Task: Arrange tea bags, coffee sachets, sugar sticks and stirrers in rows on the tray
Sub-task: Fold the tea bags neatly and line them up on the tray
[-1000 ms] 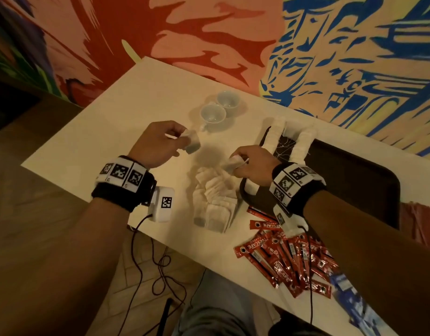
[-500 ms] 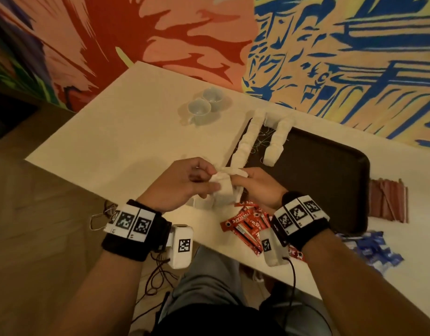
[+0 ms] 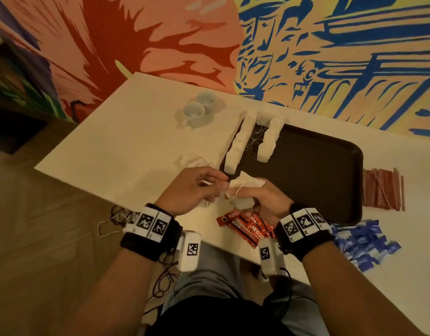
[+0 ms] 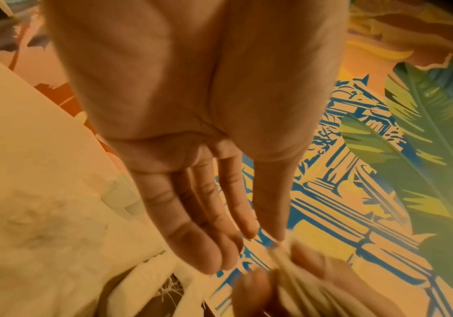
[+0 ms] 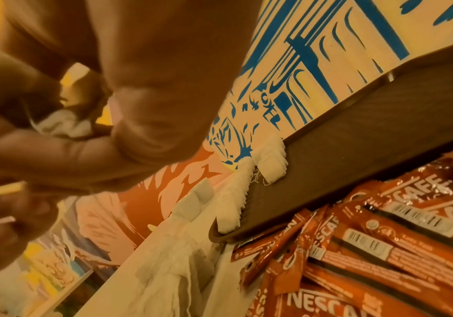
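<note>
A: Where are the hands seen?

B: Both are met at the centre of the head view, just before the near left corner of the tray point(image 3: 306, 170). A bunch of tea bags point(image 3: 243, 187) is gripped by the right hand point(image 3: 264, 202); its fingers are curled round the bags, and a thread is seen hanging over them. The left hand point(image 3: 192, 190) is held beside it. In the left wrist view its fingers point(image 4: 192, 225) are shown straight and close together, and the tips are brought to the edge of the bunch. Whether a bag is pinched cannot be told, because the picture is blurred there.

A: And the other things?

B: Two rows of bags point(image 3: 240, 141) are laid on the left end of the tray. Red coffee sachets point(image 3: 248, 226) are piled under the right wrist. Blue sticks point(image 3: 362, 246) are heaped at lower right, and stirrers point(image 3: 383, 187) lie right of the tray. Two cups point(image 3: 199, 107) stand at upper centre on the table point(image 3: 126, 141).
</note>
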`<state>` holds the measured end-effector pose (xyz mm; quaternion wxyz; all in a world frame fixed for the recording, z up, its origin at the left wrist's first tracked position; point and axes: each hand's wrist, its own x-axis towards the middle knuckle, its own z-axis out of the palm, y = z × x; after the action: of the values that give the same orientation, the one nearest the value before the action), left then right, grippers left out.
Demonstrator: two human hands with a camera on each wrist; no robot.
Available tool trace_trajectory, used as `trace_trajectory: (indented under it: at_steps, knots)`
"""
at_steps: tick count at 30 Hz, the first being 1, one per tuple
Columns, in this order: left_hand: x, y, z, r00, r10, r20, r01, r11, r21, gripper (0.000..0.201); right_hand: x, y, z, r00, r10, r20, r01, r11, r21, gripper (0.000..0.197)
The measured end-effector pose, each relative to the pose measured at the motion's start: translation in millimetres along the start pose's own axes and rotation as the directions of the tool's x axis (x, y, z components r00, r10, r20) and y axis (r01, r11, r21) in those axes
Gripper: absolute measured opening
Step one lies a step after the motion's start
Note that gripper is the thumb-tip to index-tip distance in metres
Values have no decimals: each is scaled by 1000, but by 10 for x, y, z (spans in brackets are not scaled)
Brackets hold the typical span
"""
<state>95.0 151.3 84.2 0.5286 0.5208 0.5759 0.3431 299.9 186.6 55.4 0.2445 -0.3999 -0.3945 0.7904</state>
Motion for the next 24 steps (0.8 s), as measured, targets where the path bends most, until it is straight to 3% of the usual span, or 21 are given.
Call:
trace_trajectory:
  at_steps: [3,6,10,13,18,24]
  knots:
    - [166,-75,-329,991,-57,-119,55,998,-24,16,-8,-3,-21,1000,24,5,-25,999,48,12]
    - [505,-287,-762,969,-159,-188,165,986,21,26,2,-33,-10,997,53,-60,-54,998,-14,19]
    - [823,-596,-1033,905,-416,-86,425,884,195,45,75,-37,-19,988,71,-136,-76,997,-34,19]
    - [851,-784,-973,835,-550,23,515,794,323,52,140,-12,-3,988,75,-135,-80,996,-32,27]
    - [917,-995,-829,869,-493,46,453,829,329,60,239,32,30,988,78,-135,-86,995,-54,26]
    - [931,-1105,-773,919,-393,-46,386,866,318,36,269,52,69,988,81,-130,-88,995,-47,21]
